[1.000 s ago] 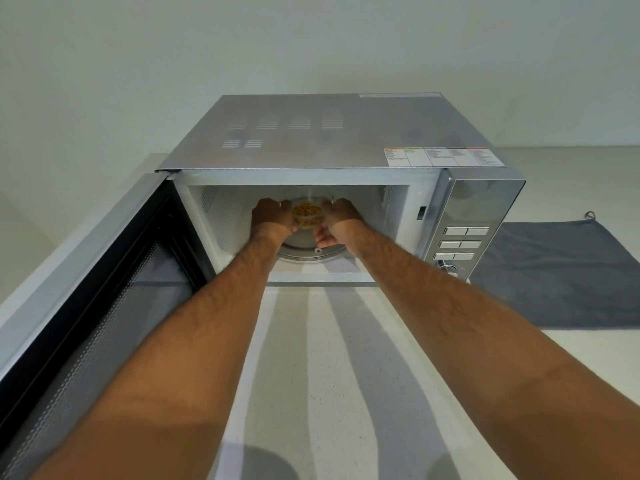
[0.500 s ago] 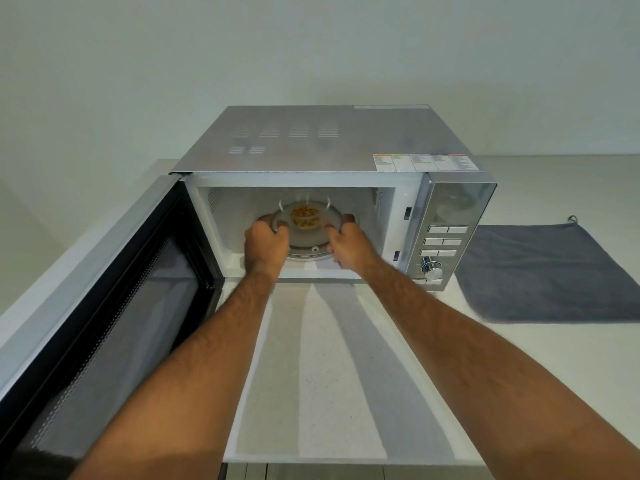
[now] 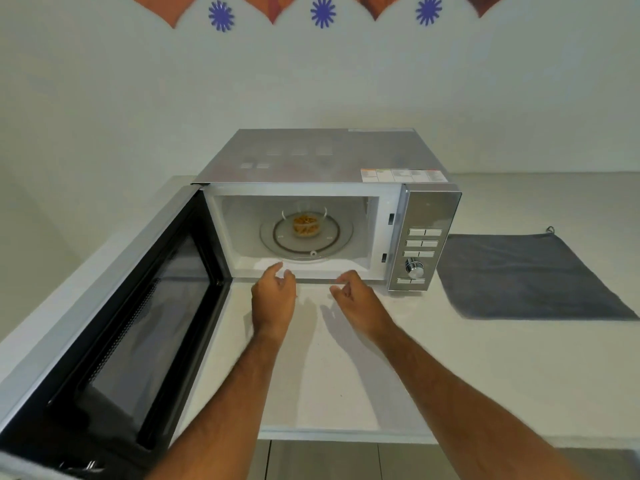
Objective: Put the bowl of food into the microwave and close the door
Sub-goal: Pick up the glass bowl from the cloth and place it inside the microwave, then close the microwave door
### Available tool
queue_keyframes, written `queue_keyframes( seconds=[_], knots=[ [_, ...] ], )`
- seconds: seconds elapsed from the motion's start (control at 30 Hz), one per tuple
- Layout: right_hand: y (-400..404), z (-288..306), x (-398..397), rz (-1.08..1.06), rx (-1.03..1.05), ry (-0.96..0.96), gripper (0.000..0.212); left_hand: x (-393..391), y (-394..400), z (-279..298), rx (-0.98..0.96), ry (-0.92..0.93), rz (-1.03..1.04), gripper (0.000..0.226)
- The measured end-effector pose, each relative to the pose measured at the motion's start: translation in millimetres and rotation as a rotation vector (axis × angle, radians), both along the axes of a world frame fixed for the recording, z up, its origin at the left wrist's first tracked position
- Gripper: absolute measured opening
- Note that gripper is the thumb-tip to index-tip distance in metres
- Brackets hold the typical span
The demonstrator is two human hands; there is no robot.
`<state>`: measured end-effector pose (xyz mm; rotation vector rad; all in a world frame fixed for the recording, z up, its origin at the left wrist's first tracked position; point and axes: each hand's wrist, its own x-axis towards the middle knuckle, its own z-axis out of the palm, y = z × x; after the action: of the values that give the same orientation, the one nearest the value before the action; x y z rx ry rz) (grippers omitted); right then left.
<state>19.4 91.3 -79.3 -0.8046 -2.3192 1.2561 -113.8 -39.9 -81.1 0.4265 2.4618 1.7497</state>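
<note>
Head view: fingers (image 3: 282, 271) of the left hand (image 3: 274, 296) are loosely curled and spread, holding nothing. Fingers (image 3: 341, 284) of the right hand (image 3: 360, 303) are likewise loosely curled and empty. Both hands hover above the counter (image 3: 346, 375), just in front of the microwave (image 3: 311, 157) opening, apart from each other and clear of the bowl (image 3: 305, 225). The bowl, holding yellowish food, stands upright at the centre of the glass turntable (image 3: 343, 233) inside the cavity, at 12 o'clock from the hands. The door (image 3: 138, 323) stands fully open, swung out toward 8 o'clock. The control panel (image 3: 424, 244), with buttons and a knob, is at 2 o'clock. A grey cloth (image 3: 526, 275) lies flat on the counter at 3 o'clock, just beside the microwave.
</note>
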Motion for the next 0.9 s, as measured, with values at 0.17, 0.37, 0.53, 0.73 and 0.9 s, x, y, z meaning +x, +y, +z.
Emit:
queue_keyframes(
  seconds=[0.17,0.37,0.53,0.73,0.9],
  knots=[
    [-12.2,-16.5,34.4,0.027,0.174,-0.123,0.023,27.5,-29.5,-13.3,-0.128,0.165,-0.044,0.040],
    [-23.2,-32.3,61.9,0.091,0.459,-0.309,0.049,51.8,-53.2,-30.6,-0.322,0.305,-0.175,0.045],
    [-29.7,-43.1,80.6,0.111,0.534,-0.441,0.069,60.1,-66.5,-46.6,-0.575,0.404,-0.289,0.051],
    [-32.6,-52.6,99.6,0.105,0.611,-0.528,0.083,75.6,-78.8,-47.7,-0.633,0.360,-0.379,0.057],
    [-34.0,-57.6,107.1,0.098,0.618,-0.535,0.093,105.1,-87.1,-24.0,-0.514,0.288,-0.408,0.064]
  ],
)
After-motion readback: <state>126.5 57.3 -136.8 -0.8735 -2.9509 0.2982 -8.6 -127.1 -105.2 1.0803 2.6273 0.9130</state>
